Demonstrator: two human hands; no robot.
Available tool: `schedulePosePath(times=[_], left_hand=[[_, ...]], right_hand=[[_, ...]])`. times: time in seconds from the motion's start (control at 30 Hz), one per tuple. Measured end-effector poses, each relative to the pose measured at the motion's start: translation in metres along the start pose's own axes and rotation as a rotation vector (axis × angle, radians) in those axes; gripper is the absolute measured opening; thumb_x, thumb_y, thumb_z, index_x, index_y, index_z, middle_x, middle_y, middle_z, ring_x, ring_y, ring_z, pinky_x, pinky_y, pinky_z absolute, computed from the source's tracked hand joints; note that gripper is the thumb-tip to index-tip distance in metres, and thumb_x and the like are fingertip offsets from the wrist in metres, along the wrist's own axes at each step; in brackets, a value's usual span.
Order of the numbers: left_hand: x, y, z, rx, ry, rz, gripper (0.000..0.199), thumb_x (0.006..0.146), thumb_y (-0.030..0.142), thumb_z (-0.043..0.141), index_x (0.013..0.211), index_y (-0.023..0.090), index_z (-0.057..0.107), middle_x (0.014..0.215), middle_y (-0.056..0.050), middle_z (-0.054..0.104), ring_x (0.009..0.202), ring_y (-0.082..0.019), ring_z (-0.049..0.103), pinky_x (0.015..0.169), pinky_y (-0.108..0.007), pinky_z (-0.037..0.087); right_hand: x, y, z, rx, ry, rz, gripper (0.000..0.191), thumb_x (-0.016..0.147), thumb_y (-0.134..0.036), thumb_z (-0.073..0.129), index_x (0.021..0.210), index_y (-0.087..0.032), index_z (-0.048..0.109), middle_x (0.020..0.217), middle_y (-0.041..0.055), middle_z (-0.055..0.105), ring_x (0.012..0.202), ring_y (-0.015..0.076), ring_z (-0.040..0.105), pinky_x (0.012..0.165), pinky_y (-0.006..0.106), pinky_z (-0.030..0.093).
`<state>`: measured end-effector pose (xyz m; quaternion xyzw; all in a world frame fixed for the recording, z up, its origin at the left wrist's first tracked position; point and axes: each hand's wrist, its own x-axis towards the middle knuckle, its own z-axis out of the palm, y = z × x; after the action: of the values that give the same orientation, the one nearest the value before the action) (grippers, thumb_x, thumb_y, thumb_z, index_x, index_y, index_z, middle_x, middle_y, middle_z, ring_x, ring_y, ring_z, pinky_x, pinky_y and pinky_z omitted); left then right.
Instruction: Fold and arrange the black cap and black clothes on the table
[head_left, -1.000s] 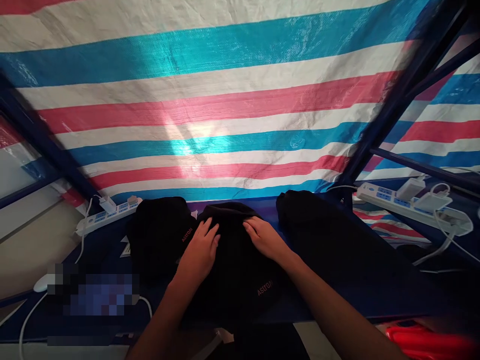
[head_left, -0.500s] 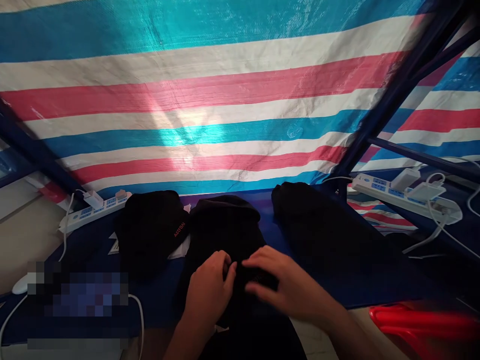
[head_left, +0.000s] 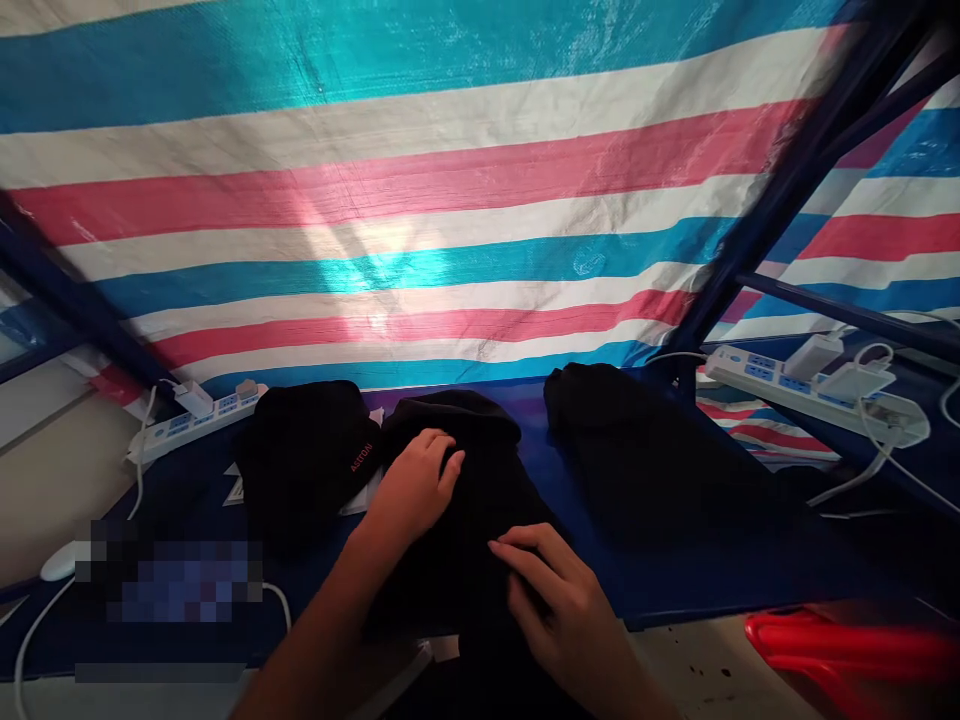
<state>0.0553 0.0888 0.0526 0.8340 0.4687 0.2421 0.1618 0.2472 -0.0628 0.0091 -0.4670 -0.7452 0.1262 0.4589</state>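
Black garment (head_left: 484, 490) between logoed bundle (head_left: 296, 450) and cloth (head_left: 652, 470), left hand (head_left: 420, 485), right hand (head_left: 559, 590) curled over it, grips unclear

Right of centre in the frame, we see a narrow lane of blue tabletop (head_left: 645, 580) where a hand could pass between the middle black garment (head_left: 487, 480) and the right-hand black garment (head_left: 652, 460); it widens toward the lower right. Our right hand (head_left: 551, 590) crowds its near end. Left of centre, the lettered black garment (head_left: 300, 440) leaves us little room beside the middle one. Across the upper frame, the striped sheet (head_left: 420, 230) bars us, and at far right a power strip (head_left: 817, 395) (trailing a loose white cable (head_left: 885, 462)) obstructs us.
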Motion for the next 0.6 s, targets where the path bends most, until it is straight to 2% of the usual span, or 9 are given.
schedulePosePath(times=[0.07,0.17,0.23,0.3,0.37,0.47,0.6], left_hand=[[0.025,-0.007,0.007,0.160,-0.066,0.058,0.037,0.111,0.036,0.046,0.134,0.016,0.067,0.142,-0.017,0.067,0.134,-0.034,0.063,0.114,-0.046,0.048],[0.052,-0.012,0.012,0.324,-0.151,-0.014,0.053,0.114,0.047,0.039,0.144,0.009,0.060,0.139,-0.023,0.065,0.130,-0.039,0.063,0.110,-0.051,0.050],[0.064,-0.013,0.011,0.350,-0.133,-0.094,0.064,0.113,0.059,0.033,0.145,0.009,0.058,0.140,-0.024,0.062,0.129,-0.040,0.063,0.105,-0.051,0.051],[0.073,-0.015,0.008,0.367,-0.102,-0.121,0.066,0.110,0.065,0.035,0.139,0.012,0.062,0.145,-0.025,0.058,0.130,-0.041,0.062,0.103,-0.051,0.052],[0.081,-0.019,0.004,0.389,-0.135,-0.097,0.059,0.106,0.066,0.049,0.127,0.014,0.069,0.146,-0.024,0.057,0.131,-0.043,0.060,0.103,-0.052,0.051],[0.093,-0.028,0.000,0.344,-0.259,-0.071,0.042,0.097,0.057,0.065,0.109,0.017,0.073,0.132,-0.021,0.069,0.129,-0.044,0.060,0.103,-0.053,0.050],[0.103,-0.038,-0.010,0.237,-0.328,-0.013,0.024,0.097,0.040,0.061,0.096,0.020,0.073,0.107,-0.011,0.078,0.106,-0.032,0.070,0.092,-0.040,0.052]], right_hand=[[0.001,-0.003,-0.001,0.022,0.012,-0.009,0.050,0.101,-0.007,0.053,0.142,-0.033,0.067,0.120,0.0105,0.071,0.104,0.0278,0.075,0.079,0.043,0.070],[0.004,-0.007,-0.001,0.041,0.040,-0.049,0.051,0.101,-0.005,0.054,0.142,-0.032,0.068,0.118,0.0106,0.072,0.104,0.0280,0.075,0.080,0.042,0.070],[0.006,-0.008,0.000,0.045,0.042,-0.063,0.049,0.101,-0.005,0.053,0.139,-0.031,0.069,0.115,0.0103,0.072,0.102,0.0276,0.075,0.081,0.043,0.069],[0.008,-0.009,0.002,0.044,0.032,-0.060,0.047,0.102,-0.005,0.053,0.137,-0.032,0.069,0.114,0.0099,0.072,0.100,0.0271,0.075,0.080,0.043,0.069],[0.009,-0.009,0.002,0.039,0.029,-0.051,0.047,0.102,-0.005,0.052,0.137,-0.032,0.069,0.114,0.0096,0.072,0.100,0.0267,0.074,0.079,0.042,0.068],[0.010,-0.009,0.002,0.035,0.030,-0.058,0.046,0.103,-0.004,0.051,0.134,-0.032,0.069,0.111,0.0088,0.072,0.098,0.0258,0.074,0.077,0.041,0.068],[0.008,-0.007,-0.001,0.049,0.038,-0.067,0.046,0.103,-0.002,0.051,0.132,-0.031,0.071,0.106,0.0070,0.071,0.096,0.0242,0.072,0.076,0.039,0.066]])
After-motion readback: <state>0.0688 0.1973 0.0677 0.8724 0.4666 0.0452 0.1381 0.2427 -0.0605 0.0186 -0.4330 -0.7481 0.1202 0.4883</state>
